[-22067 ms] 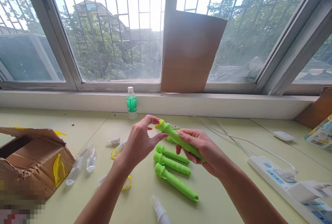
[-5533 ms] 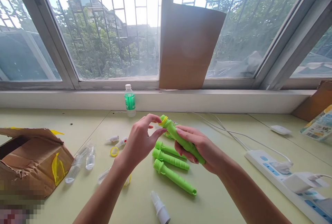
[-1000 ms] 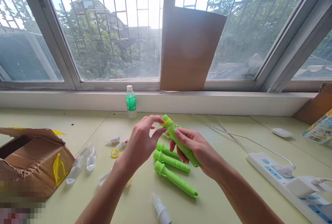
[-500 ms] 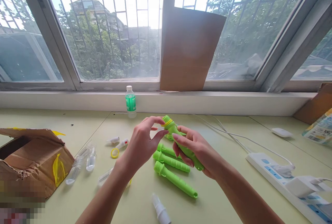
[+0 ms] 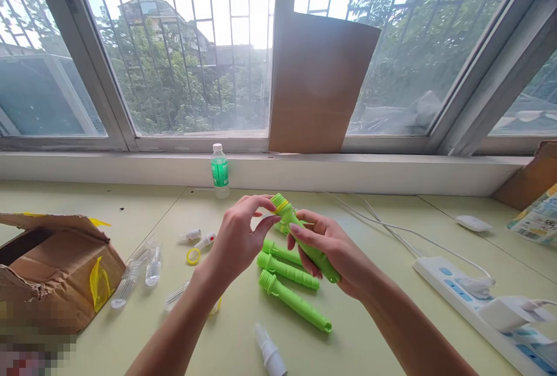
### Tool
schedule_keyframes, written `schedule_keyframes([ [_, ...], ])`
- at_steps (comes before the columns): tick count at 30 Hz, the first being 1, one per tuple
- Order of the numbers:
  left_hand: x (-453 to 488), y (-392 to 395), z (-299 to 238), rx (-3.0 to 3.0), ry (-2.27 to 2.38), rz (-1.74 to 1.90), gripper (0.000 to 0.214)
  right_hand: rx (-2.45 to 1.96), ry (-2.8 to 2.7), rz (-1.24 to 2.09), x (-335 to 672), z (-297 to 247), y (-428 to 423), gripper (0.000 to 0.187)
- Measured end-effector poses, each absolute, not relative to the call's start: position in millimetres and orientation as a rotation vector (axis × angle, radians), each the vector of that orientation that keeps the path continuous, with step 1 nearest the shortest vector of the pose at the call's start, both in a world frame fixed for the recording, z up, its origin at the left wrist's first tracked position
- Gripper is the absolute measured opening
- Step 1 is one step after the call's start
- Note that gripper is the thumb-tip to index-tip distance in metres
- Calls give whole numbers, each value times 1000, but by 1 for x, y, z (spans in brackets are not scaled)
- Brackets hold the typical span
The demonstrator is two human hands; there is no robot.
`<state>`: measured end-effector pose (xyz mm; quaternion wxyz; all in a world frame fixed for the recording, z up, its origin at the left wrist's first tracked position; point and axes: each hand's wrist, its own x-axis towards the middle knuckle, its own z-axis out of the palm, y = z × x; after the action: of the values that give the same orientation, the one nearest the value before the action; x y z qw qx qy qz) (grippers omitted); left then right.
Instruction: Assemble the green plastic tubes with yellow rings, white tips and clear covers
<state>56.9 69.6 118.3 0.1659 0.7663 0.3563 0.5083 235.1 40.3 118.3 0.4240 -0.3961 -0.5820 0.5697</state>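
Observation:
In my right hand (image 5: 324, 242) is a green plastic handle (image 5: 311, 248) with a threaded neck, held at a slant with the neck up and to the left. The fingers and thumb wrap its body. A yellow ring (image 5: 282, 205) sits round the neck just under the thread. My left hand (image 5: 241, 234) reaches in from the left, its index finger and thumb closed about the ring at the neck. Below, several similar green handles (image 5: 298, 305) lie on the table; another is partly hidden behind the held one.
White tubular parts (image 5: 270, 353) and a loose yellow ring (image 5: 192, 256) lie about, with clear ribbed tubes (image 5: 153, 266) to the left. An open cardboard box (image 5: 65, 271) stands at left, a bottle (image 5: 220, 173) by the sill, a power strip (image 5: 452, 283) with cables at right.
The held handle has shifted slightly up and left, its lower end rising a little. The yellow ring sticks out less at the neck's left side. Both hands keep nearly the same place.

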Motion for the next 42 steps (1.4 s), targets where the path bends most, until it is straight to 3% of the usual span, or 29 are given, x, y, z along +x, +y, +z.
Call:
schedule_keyframes([
  [12,53,67,123,2174,914,1459,20,-893,-1446,1518,234,124,36,31],
  [20,53,68,121,2289,919,1494,12,-919,-1436,1552,235,125,34,27],
  [31,58,65,122,2157,904,1529,14,-957,-1467,1362,235,126,36,25],
  [42,57,67,122,2283,911,1582,8,-957,-1514,1370,234,125,36,36],
])
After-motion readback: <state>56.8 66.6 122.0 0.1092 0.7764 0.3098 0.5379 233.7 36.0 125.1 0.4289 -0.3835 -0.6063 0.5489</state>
